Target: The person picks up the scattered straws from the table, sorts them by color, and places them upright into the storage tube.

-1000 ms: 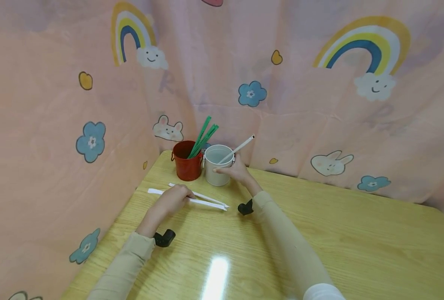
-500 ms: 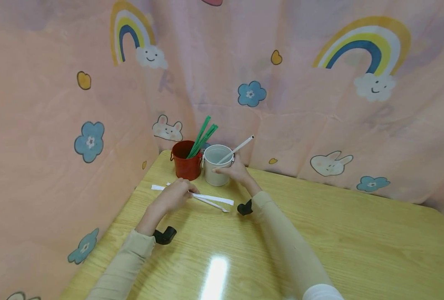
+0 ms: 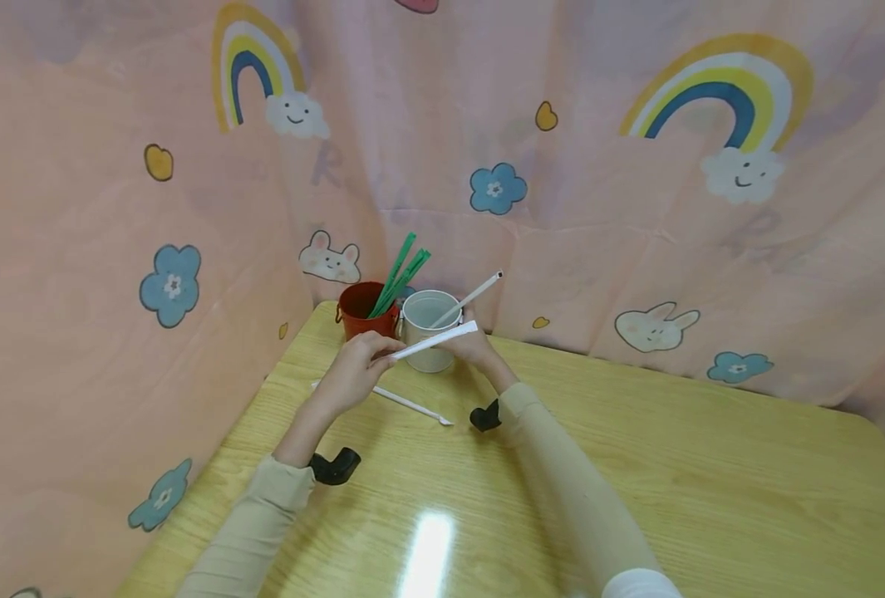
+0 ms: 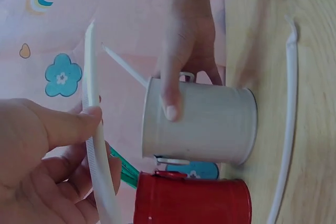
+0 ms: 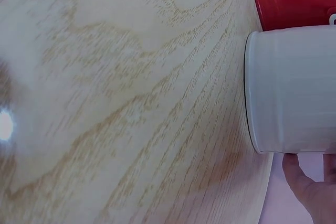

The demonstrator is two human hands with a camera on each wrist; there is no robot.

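Note:
My left hand (image 3: 348,378) pinches a white paper-wrapped straw (image 3: 442,336) between thumb and fingers, holding it up in front of the buckets. In the left wrist view the held straw (image 4: 93,85) stands nearly upright in the frame. My right hand (image 4: 191,43) grips the side of a small white bucket (image 4: 205,121), its thumb on the outer wall. One white wrapped straw (image 3: 479,295) leans out of that bucket. Another white wrapped straw (image 3: 412,404) lies on the table below my left hand, partly hidden by it.
Left of the white bucket, and close against it, stands a red bucket (image 3: 354,316) with several green wrapped straws (image 3: 400,278). Both are near the corner of the wooden table (image 3: 681,465). A patterned pink curtain (image 3: 412,124) hangs behind and along the left.
My left hand has lifted one white straw off the table and raised it toward the white bucket, tilting its far end up. The right hand has stayed on the bucket.

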